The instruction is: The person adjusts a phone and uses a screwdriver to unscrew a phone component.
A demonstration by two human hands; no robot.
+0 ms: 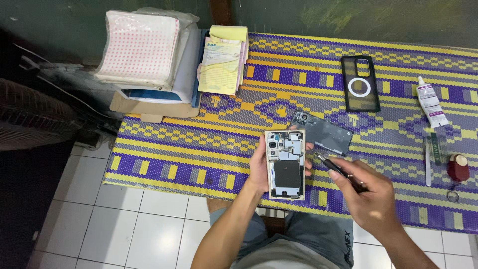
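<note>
My left hand (259, 169) holds an opened smartphone (286, 164) upright in front of me, its back removed so the dark coil pad and camera modules show. My right hand (371, 197) grips a black screwdriver (332, 167), whose tip points at the phone's right edge. The phone's dark grey back cover (326, 132) lies flat on the woven mat just behind the phone.
A purple and yellow woven mat (224, 144) covers the floor. On it lie a black phone case with a white ring (360, 83), a white glue tube (431, 105), a thin tool (427, 162) and a small red object (458, 168). Paper pads (221, 62) and a wrapped stack (142, 50) sit at the back left.
</note>
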